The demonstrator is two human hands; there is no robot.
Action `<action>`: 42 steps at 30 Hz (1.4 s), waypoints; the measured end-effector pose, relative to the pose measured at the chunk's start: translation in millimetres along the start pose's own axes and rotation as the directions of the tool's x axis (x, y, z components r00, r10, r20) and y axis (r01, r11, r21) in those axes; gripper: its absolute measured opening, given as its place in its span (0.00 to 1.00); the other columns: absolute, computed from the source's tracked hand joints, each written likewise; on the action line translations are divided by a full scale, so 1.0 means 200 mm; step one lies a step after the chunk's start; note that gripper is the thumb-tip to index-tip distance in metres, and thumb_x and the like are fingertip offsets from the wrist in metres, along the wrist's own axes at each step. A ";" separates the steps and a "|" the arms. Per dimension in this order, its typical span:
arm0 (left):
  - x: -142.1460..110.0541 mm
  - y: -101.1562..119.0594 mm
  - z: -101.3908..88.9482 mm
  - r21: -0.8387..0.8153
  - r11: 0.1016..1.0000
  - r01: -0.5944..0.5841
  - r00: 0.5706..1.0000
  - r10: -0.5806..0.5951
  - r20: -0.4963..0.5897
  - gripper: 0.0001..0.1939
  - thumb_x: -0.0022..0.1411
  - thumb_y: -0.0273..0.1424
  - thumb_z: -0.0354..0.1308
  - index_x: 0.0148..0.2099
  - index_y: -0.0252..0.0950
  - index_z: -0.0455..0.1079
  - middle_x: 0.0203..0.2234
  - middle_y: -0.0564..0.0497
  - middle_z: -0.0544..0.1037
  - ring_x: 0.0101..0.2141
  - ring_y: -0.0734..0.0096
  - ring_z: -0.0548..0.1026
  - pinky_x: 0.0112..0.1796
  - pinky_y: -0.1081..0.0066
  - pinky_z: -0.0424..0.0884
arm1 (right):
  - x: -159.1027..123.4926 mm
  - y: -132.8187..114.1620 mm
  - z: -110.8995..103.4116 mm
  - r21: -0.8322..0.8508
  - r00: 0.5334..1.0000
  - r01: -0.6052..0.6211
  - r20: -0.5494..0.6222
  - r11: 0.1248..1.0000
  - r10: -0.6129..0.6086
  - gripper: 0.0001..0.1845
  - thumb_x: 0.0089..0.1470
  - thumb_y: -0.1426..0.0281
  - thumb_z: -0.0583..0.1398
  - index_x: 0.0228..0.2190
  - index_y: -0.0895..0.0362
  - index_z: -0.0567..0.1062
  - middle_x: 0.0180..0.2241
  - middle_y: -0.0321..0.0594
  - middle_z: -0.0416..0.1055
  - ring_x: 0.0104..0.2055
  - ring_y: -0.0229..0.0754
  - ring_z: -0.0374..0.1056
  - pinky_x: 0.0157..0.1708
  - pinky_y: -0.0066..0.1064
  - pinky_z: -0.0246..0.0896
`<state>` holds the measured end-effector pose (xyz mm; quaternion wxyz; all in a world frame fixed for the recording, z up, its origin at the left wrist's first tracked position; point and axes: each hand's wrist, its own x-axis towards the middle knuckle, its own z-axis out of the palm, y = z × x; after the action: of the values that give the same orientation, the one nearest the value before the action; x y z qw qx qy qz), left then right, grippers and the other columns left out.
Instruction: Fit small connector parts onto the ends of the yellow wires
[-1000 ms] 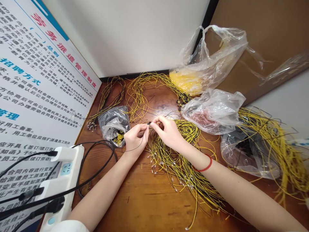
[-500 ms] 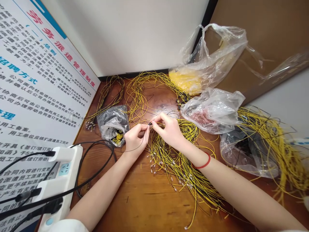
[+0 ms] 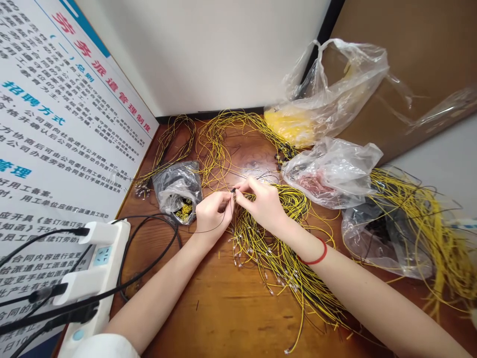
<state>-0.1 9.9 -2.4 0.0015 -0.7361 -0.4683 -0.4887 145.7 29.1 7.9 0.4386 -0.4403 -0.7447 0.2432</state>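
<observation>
Head cam pointing forward and down, pretty close above the left hand (image 3: 214,215) and right hand (image 3: 261,205), wide enough to catch the desk (image 3: 219,318), the poster (image 3: 67,124) and the wall (image 3: 208,54) behind.

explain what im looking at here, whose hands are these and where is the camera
These pictures come from a camera worn on a person's head, looking forward and down at their own two bare hands. The left hand and right hand meet above a brown wooden desk. Their fingers pinch a small dark piece on a thin black wire. Around them lie many thin yellow wires and crumpled clear plastic bags.
</observation>
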 end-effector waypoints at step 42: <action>-0.02 -0.01 0.01 -0.042 0.999 0.006 1.000 -0.007 -0.025 0.04 0.57 0.23 0.59 0.30 0.33 0.71 0.25 0.51 0.80 0.25 0.75 0.78 0.30 0.78 0.75 | 0.01 0.03 0.01 0.335 0.967 -0.254 0.120 0.907 0.226 0.04 0.52 0.69 0.59 0.27 0.57 0.69 0.28 0.38 0.73 0.30 0.38 0.71 0.36 0.36 0.71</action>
<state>-0.6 10.5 -7.3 -0.0097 -0.7281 -0.4604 -0.5077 145.8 35.1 2.8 0.4465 -0.4340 -0.6469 0.4402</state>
